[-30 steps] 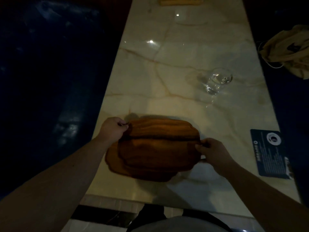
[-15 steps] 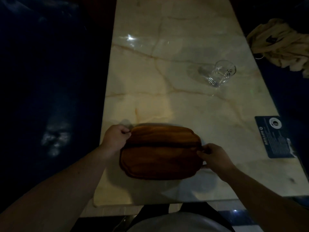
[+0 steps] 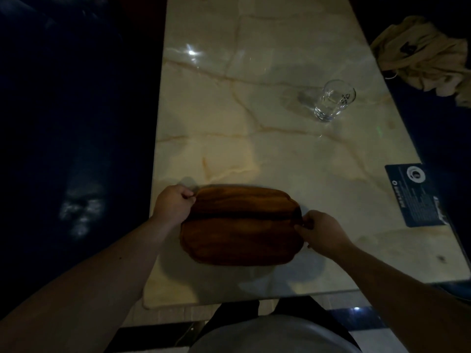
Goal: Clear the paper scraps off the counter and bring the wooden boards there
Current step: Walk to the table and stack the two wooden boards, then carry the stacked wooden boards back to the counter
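We hold the wooden boards (image 3: 240,225) at the near end of the counter (image 3: 254,128), close to its near edge and nearer the left corner than the right. They are dark, reddish-brown slabs with rounded corners and a smooth, faintly glossy grain, stacked one on another. A dark line crosses the stack from side to side, which may be the near edge of the upper board, though the dim light makes that hard to settle. We cannot tell whether the stack already rests flat on the stone or hangs just above it.

Our left hand (image 3: 173,206) is curled tight on the far left corner of the stack, fingers folded under and thumb on top. Our right hand (image 3: 322,231) is clamped on the right edge in the same way, knuckles bent over the rim. Both forearms are bare.

The counter is polished pale marble, cream with amber veins, long and narrow, and it throws back a bright glint near its left edge. A clear drinking glass (image 3: 334,100) stands toward the right edge, well apart from the boards. A dark blue printed card (image 3: 414,196), flat and rectangular, lies at the right edge. Off the counter past that edge, crumpled beige cloth (image 3: 428,62) sits in soft folds.
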### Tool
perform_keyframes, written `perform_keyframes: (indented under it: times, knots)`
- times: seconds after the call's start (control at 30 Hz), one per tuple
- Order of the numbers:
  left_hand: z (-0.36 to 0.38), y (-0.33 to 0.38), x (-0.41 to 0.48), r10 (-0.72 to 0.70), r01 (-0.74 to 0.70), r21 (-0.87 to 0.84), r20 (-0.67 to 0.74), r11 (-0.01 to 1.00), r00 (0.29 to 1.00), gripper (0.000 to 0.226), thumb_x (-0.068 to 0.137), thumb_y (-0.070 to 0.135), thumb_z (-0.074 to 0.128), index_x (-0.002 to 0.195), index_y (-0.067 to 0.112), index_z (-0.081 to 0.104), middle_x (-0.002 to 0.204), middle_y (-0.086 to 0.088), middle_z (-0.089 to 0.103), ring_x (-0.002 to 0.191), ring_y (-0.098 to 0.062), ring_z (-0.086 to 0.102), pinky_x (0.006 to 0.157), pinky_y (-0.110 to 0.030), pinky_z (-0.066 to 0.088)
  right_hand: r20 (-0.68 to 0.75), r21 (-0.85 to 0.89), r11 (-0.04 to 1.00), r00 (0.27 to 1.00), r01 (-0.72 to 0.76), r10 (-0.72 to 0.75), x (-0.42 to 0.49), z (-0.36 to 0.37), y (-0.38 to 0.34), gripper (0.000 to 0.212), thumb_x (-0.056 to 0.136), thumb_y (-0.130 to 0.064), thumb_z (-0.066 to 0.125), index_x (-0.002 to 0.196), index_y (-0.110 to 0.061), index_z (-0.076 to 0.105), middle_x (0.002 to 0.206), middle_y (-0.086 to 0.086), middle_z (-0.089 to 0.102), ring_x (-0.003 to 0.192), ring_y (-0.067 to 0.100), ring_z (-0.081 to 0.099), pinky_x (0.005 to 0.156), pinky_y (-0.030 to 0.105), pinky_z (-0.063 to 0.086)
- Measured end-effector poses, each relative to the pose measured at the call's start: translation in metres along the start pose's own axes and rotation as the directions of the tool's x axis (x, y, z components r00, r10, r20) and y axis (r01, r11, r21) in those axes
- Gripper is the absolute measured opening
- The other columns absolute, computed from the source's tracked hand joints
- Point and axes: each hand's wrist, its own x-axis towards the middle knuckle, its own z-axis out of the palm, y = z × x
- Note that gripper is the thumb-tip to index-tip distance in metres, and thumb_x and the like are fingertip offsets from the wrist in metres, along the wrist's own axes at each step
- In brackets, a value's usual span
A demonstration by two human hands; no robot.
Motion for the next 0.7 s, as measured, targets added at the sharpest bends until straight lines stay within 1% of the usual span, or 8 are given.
perform_keyframes:
  times: [0.1,0.17,0.3,0.33,0.4,0.47,0.63,0.7]
  knots:
    - [-0.001,0.000,-0.002,0.006,-0.006,0.010,-0.001,1.000,1.000,0.015,0.088,0.014,0.063,0.100,0.007,0.069,0.105,-0.013,0.067,0.098,-0.030,0.061,0.086,-0.039,0.051,0.018,-0.024,1.000,1.000,0.004,-0.003,0.000,0.000,0.002,0.019,0.088,-0.031,0.064,0.090,-0.013,0.058,0.092,0.014,0.069,0.080,0.031,0.066,0.074,0.044,0.057]
    - [-0.002,0.000,-0.006,-0.006,0.005,0.041,0.025,0.999,1.000,0.018,0.091,0.019,0.059,0.104,0.008,0.066,0.101,-0.009,0.065,0.096,-0.028,0.060,0.081,-0.035,0.050,0.030,-0.011,1.000,1.000,0.007,-0.007,0.001,-0.003,0.002,0.024,0.089,-0.032,0.062,0.102,-0.011,0.061,0.098,0.012,0.069,0.081,0.031,0.067,0.074,0.042,0.057]
    - [-0.001,-0.006,-0.018,-0.148,0.131,0.150,0.104,0.980,0.984,0.038,0.093,0.040,0.052,0.088,0.005,0.065,0.072,-0.007,0.061,0.068,-0.028,0.061,0.053,-0.030,0.044,0.030,0.061,0.998,0.999,0.026,-0.028,0.008,0.000,-0.003,0.032,0.093,-0.030,0.057,0.117,-0.010,0.061,0.103,0.011,0.068,0.082,0.028,0.065,0.074,0.038,0.054]
    - [0.000,-0.006,-0.023,-0.174,0.158,0.143,0.105,0.977,0.979,0.037,0.093,0.040,0.051,0.093,0.006,0.065,0.076,-0.010,0.064,0.070,-0.028,0.062,0.055,-0.031,0.046,0.030,0.055,0.998,0.999,0.030,-0.032,0.008,0.001,-0.005,0.032,0.093,-0.029,0.056,0.118,-0.009,0.060,0.102,0.010,0.066,0.083,0.026,0.061,0.074,0.036,0.050]
    - [0.004,-0.002,-0.033,-0.174,0.168,0.083,0.071,0.982,0.982,0.033,0.094,0.032,0.051,0.111,0.006,0.063,0.099,-0.016,0.067,0.087,-0.034,0.063,0.071,-0.039,0.053,0.011,0.096,0.995,0.999,0.035,-0.036,0.009,0.003,-0.007,0.031,0.094,-0.026,0.054,0.120,-0.009,0.057,0.100,0.007,0.060,0.087,0.024,0.055,0.074,0.033,0.043]
    - [0.006,0.009,-0.047,-0.181,0.181,-0.004,-0.007,0.983,0.983,0.029,0.095,0.021,0.051,0.116,0.003,0.062,0.113,-0.019,0.065,0.099,-0.038,0.060,0.084,-0.041,0.051,-0.019,0.153,0.986,0.997,0.073,-0.071,0.009,0.000,-0.007,0.030,0.095,-0.023,0.052,0.121,-0.008,0.055,0.098,0.006,0.058,0.087,0.024,0.054,0.073,0.033,0.041]
    - [0.006,0.034,-0.091,-0.295,0.226,-0.316,-0.191,0.922,0.936,0.032,0.097,0.018,0.051,0.123,0.000,0.059,0.127,-0.024,0.059,0.112,-0.042,0.056,0.099,-0.052,0.047,-0.090,0.227,0.939,0.965,0.259,-0.245,0.022,-0.032,-0.012,0.029,0.099,-0.024,0.045,0.121,-0.009,0.058,0.113,0.015,0.064,0.101,0.032,0.061,0.086,0.042,0.050]
    - [0.006,0.041,-0.113,-0.352,0.217,-0.434,-0.260,0.874,0.899,0.033,0.097,0.016,0.051,0.124,-0.001,0.057,0.131,-0.023,0.057,0.116,-0.040,0.055,0.101,-0.052,0.045,-0.089,0.223,0.909,0.936,0.351,-0.340,0.028,-0.046,-0.021,0.030,0.100,-0.024,0.044,0.119,-0.009,0.061,0.111,0.017,0.066,0.101,0.033,0.062,0.089,0.044,0.051]
